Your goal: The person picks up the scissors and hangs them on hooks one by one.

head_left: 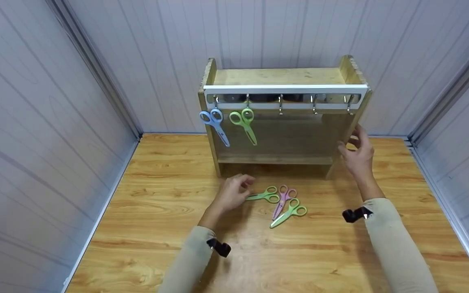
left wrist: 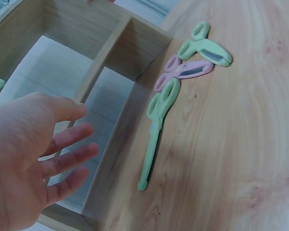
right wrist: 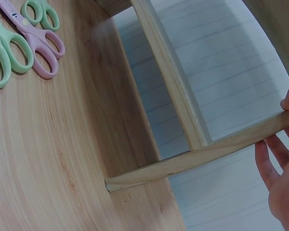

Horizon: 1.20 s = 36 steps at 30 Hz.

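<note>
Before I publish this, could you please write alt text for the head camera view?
A person's right hand grips the side of a wooden rack, where blue scissors and green scissors hang from the two leftmost hooks. Their left hand is near two more green scissors and pink scissors on the table.

I've got the right hand (head_left: 358, 156) gripping the right side of the wooden shelf (head_left: 275, 160), and here's my left hand (head_left: 233, 192), low over the surface (head_left: 145, 244), right at the blade end of green scissors (head_left: 264, 195). Pink scissors (head_left: 282, 202) and light-green scissors (head_left: 288, 213) lie close by. Up on the white rail (head_left: 283, 88), blue scissors (head_left: 218, 127) and lime scissors (head_left: 247, 127) hang from the two leftmost of five hooks (head_left: 281, 106)!
</note>
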Motion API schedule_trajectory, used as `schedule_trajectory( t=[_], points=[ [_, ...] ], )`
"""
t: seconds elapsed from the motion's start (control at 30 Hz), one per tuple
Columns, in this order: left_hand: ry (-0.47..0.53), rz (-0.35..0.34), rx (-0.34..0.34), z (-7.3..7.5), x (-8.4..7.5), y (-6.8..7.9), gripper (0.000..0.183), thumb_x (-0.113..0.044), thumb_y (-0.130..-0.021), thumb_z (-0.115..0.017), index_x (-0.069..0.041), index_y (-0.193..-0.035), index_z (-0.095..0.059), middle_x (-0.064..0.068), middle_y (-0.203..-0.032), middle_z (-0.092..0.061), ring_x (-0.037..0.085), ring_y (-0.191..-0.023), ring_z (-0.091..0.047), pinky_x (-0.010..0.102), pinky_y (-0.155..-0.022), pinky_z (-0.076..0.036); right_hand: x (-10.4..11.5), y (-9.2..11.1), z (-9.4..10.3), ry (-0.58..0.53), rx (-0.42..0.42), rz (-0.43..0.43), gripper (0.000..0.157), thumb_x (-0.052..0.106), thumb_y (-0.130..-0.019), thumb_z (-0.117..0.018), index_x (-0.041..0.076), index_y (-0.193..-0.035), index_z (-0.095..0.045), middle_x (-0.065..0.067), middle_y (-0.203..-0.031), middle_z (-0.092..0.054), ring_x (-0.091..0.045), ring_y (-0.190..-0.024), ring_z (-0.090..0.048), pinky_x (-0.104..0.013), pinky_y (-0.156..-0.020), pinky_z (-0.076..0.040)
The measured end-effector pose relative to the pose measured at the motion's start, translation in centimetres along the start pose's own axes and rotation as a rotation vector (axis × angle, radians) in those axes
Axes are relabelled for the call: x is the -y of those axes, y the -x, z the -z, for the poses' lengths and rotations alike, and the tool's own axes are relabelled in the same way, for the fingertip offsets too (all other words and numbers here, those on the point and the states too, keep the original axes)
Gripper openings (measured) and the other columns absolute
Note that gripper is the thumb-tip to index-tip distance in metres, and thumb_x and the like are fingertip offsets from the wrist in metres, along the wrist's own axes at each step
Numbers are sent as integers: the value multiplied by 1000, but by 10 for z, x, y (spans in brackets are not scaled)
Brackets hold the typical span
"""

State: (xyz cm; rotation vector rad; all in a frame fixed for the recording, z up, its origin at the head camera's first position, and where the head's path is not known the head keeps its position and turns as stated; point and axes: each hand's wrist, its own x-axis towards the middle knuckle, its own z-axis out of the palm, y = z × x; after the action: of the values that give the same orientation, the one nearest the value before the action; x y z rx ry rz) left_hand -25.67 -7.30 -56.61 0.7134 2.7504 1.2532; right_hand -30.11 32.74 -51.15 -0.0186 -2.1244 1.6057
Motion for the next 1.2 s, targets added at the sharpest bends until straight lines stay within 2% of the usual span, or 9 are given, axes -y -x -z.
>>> schedule_trajectory(
  t=[0.2,0.43,0.67,0.73,0.9,0.97,1.03,1.1,1.2],
  points=[
    [-53,14,18,-3,1,2,30,1,-101,-72,2,-131,-76,19,-127,-80,37,-113,-79,52,-100,-66,0,2,0,-2,-4,25,70,-3,-101,-71,9,-167,-51,-4,-136,-64,0,-107,-67,-8,-79,-58],
    [-85,28,54,-6,0,3,30,-2,-102,-74,0,-132,-77,18,-127,-81,36,-114,-79,50,-100,-66,0,3,0,-5,-10,30,71,-4,-100,-72,9,-167,-51,-15,-142,-65,1,-106,-66,-7,-78,-57],
    [-113,5,73,-10,5,3,29,-6,-104,-77,-3,-133,-78,18,-126,-81,35,-113,-80,49,-100,-66,1,4,1,-2,7,14,73,-5,-101,-72,10,-168,-50,-15,-143,-63,-1,-109,-66,-7,-79,-57],
    [-101,-6,81,-13,13,1,30,-7,-104,-78,-3,-134,-78,18,-127,-81,35,-114,-81,49,-100,-67,2,4,1,1,9,14,73,-5,-101,-71,10,-169,-49,-13,-143,-63,-1,-109,-65,-7,-80,-57],
    [-130,-49,70,-42,68,-12,33,-15,-103,-81,-15,-136,-79,9,-130,-83,22,-114,-83,37,-99,-66,2,4,2,4,5,15,74,-7,-100,-71,9,-168,-49,-13,-142,-63,1,-108,-65,-7,-80,-57],
    [-137,-52,67,-50,84,-15,34,-17,-102,-82,-20,-136,-79,4,-130,-83,15,-114,-83,32,-98,-65,1,4,2,13,4,19,74,-8,-100,-70,8,-168,-49,-15,-143,-63,2,-108,-65,-7,-83,-56],
    [-164,-58,65,-45,75,-11,36,-15,-101,-82,-18,-136,-79,5,-130,-84,16,-113,-83,32,-97,-65,1,3,1,24,2,22,74,-8,-100,-70,8,-168,-48,-17,-145,-63,3,-108,-64,-6,-86,-55],
    [-147,-41,80,-39,63,-8,35,-12,-100,-82,-14,-135,-79,8,-129,-84,22,-114,-83,39,-100,-66,1,2,1,28,1,21,74,-7,-100,-70,8,-169,-48,-17,-146,-63,3,-108,-64,-6,-87,-54],
    [-149,-13,95,-32,49,-4,35,-9,-99,-81,-8,-134,-79,11,-126,-85,29,-116,-82,46,-100,-65,1,2,1,4,-3,9,72,-5,-100,-71,11,-168,-50,-11,-143,-64,1,-108,-65,-7,-84,-56]
  ],
)
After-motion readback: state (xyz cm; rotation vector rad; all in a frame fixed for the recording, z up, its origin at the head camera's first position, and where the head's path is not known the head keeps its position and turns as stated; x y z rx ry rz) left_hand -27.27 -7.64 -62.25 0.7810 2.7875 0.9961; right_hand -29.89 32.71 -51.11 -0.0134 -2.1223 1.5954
